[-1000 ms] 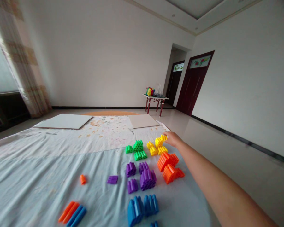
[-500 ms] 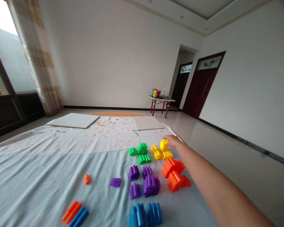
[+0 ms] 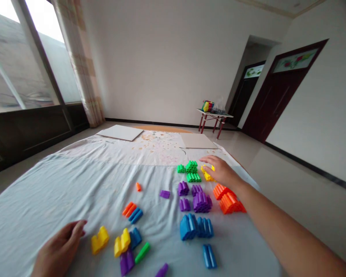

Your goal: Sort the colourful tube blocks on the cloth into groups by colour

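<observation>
My right hand (image 3: 221,171) hovers over the yellow bullet-shaped plastic pieces (image 3: 208,176), thumb and fingers apart, partly hiding them. Beside it on the left are joined green pieces (image 3: 192,167). Closer to me stand clusters of purple pieces (image 3: 202,202), orange pieces (image 3: 229,202) and blue pieces (image 3: 188,227). At lower left, my left hand (image 3: 59,248) rests with loosely bent fingers and nothing visible in it. Nearest to it lies a yellow joined pair (image 3: 99,240), not touched. Another yellow group (image 3: 122,242), purple pieces (image 3: 127,262) and a single green piece (image 3: 142,252) lie further right.
A cloth-covered table (image 3: 75,184) holds everything. Across the middle lie a small orange piece (image 3: 138,187), a purple piece (image 3: 165,194) and an orange pair (image 3: 129,209). Two flat boards, one white (image 3: 121,132) and one beige (image 3: 198,141), lie at the far edge.
The view has tilted down and turned left, bringing my left hand and more pieces into sight. My right hand has come back from the far side of the yellow pieces to above them.
</observation>
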A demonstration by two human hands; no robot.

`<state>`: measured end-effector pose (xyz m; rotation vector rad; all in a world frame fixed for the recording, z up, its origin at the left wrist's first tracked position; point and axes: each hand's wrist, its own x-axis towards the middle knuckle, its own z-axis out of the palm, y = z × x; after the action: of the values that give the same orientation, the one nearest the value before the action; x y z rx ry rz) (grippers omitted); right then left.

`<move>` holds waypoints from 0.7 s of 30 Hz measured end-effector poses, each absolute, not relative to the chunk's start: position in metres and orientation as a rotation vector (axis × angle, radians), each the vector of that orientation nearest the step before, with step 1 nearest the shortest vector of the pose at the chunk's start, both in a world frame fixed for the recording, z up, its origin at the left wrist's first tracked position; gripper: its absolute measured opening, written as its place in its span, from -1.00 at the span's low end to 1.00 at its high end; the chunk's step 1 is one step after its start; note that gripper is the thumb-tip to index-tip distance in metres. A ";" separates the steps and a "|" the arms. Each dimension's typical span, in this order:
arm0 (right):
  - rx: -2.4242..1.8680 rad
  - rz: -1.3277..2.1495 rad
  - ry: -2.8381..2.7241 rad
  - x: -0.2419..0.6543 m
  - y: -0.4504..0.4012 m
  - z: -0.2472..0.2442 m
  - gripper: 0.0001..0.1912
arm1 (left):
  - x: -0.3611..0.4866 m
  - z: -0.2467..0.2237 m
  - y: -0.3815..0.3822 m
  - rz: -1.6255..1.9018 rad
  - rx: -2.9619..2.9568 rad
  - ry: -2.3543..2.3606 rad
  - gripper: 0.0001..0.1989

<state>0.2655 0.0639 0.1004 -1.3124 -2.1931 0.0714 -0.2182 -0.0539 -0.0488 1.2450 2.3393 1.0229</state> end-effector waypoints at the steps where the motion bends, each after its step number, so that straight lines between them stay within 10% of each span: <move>1: -1.236 0.121 -2.221 0.246 0.044 0.102 -0.71 | -0.216 -0.046 -0.055 1.005 1.250 2.324 -0.68; 9: -0.992 0.527 -2.286 0.096 -0.064 0.070 -0.68 | -0.202 -0.035 -0.061 1.025 1.325 2.210 -0.55; 21: -1.266 0.561 -2.695 0.016 -0.001 0.000 -0.42 | -0.197 -0.031 -0.066 1.128 1.406 2.125 -0.60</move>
<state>0.0159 -0.0012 0.0001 -1.2664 -2.6949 0.5614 -0.1975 -0.0658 -0.0308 1.4057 2.1250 1.1280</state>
